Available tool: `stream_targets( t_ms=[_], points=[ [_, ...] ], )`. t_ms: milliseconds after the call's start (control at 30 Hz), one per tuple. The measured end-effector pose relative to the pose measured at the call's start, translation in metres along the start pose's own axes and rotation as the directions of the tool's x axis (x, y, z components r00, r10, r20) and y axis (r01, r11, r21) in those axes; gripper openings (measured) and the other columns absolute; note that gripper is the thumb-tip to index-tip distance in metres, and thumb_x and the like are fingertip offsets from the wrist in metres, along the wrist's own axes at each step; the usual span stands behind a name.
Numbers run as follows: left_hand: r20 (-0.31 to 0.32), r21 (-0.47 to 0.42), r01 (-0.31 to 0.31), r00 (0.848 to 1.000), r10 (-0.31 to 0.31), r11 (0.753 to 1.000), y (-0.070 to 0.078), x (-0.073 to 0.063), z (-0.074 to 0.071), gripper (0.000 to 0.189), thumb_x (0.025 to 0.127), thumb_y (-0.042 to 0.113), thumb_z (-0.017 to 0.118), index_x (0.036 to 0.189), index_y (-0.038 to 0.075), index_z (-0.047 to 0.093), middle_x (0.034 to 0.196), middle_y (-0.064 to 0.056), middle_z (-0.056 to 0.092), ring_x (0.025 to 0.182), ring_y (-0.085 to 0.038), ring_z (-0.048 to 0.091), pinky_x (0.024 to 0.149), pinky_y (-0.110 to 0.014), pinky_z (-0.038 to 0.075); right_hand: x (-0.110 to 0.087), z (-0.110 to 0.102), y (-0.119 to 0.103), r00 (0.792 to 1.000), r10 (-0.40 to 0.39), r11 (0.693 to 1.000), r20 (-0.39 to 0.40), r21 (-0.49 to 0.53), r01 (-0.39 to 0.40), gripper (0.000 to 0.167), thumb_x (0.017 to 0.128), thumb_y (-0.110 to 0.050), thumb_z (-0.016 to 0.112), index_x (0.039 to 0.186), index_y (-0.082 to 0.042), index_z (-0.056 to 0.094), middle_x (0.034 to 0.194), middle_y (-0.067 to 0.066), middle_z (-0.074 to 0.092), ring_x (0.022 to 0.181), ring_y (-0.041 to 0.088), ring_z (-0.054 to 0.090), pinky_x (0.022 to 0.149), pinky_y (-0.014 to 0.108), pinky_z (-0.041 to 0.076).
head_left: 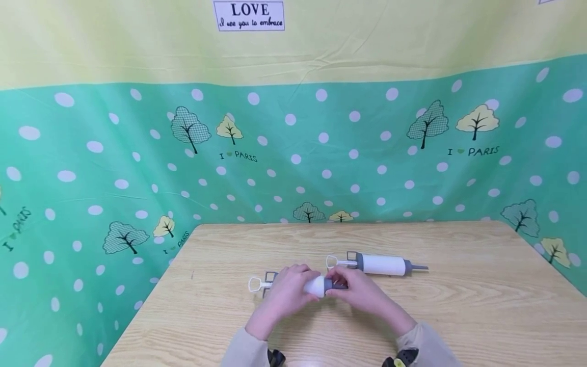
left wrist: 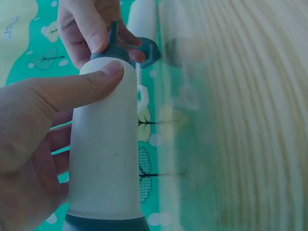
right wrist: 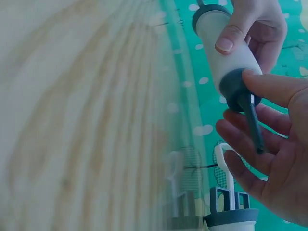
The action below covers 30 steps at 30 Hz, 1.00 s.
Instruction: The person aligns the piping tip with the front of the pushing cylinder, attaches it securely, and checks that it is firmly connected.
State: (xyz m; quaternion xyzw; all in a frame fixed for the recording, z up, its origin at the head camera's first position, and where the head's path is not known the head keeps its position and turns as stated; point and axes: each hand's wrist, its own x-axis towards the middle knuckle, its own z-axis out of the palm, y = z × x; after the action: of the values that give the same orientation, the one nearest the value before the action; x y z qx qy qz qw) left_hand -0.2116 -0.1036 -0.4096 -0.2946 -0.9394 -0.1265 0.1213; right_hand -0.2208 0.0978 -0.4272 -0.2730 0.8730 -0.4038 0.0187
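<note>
My left hand (head_left: 290, 291) grips the white barrel of a large plunger syringe (head_left: 315, 287), its thumb laid along the barrel near the front. The syringe lies crosswise, close over the wooden table, with its looped plunger handle (head_left: 255, 285) to the left. At the other end, my right hand (head_left: 364, 291) pinches the dark grey nozzle cap (right wrist: 233, 86) between thumb and fingertips. The thin nozzle (right wrist: 253, 126) sticks out past the cap, over the curled right fingers. In the left wrist view the barrel's grey rear collar (left wrist: 107, 224) shows at the bottom.
A second, matching syringe (head_left: 384, 265) lies on the table (head_left: 458, 311) just beyond the right hand, nozzle pointing right. Behind the table's far edge hangs a green and yellow curtain (head_left: 275, 117) with dots and trees.
</note>
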Motion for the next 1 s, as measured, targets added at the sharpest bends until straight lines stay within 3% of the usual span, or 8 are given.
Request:
stream_targets(
  t_ms=[200,500,767,1000],
  points=[
    [0.079,-0.005,0.016,0.997,-0.015,1.000,-0.011,-0.003,0.005,0.049,0.065,0.035,0.078,0.109,0.017,0.065,0.096,0.004,0.064,0.081,-0.010,0.058,0.072,-0.024,0.046,0.006,0.004,0.001,0.997,0.014,0.998,0.076,-0.068,-0.009,0.025,0.079,-0.031,0.068,0.099,-0.017,0.061,0.088,-0.008,0.062,0.081,0.008,0.058,0.070,0.025,0.048],
    [0.134,-0.055,0.051,0.990,-0.044,0.997,-0.018,-0.007,0.014,0.049,0.062,0.036,0.079,0.106,0.017,0.066,0.092,0.005,0.064,0.077,-0.007,0.056,0.069,-0.023,0.045,0.013,0.012,0.004,0.991,0.001,0.985,0.136,-0.172,0.023,0.028,0.077,-0.031,0.069,0.101,-0.016,0.062,0.085,-0.011,0.059,0.075,0.003,0.052,0.066,0.020,0.043],
    [0.116,-0.036,0.048,0.992,-0.044,0.998,-0.016,-0.007,0.017,0.051,0.063,0.038,0.078,0.107,0.015,0.065,0.094,0.003,0.064,0.078,-0.009,0.057,0.068,-0.024,0.045,0.012,0.013,0.008,0.990,0.006,0.983,0.141,-0.182,0.020,0.030,0.078,-0.030,0.068,0.103,-0.014,0.061,0.089,-0.010,0.059,0.079,0.004,0.053,0.069,0.022,0.044],
    [0.156,-0.027,0.091,0.984,-0.085,0.995,-0.017,-0.010,0.014,0.056,0.067,0.045,0.074,0.112,0.015,0.062,0.102,0.001,0.063,0.084,-0.013,0.057,0.076,-0.030,0.045,0.006,0.007,0.007,0.991,0.034,0.986,0.131,-0.167,-0.011,0.038,0.082,-0.033,0.064,0.110,-0.008,0.059,0.098,-0.001,0.063,0.090,0.015,0.059,0.080,0.033,0.048]
  ],
)
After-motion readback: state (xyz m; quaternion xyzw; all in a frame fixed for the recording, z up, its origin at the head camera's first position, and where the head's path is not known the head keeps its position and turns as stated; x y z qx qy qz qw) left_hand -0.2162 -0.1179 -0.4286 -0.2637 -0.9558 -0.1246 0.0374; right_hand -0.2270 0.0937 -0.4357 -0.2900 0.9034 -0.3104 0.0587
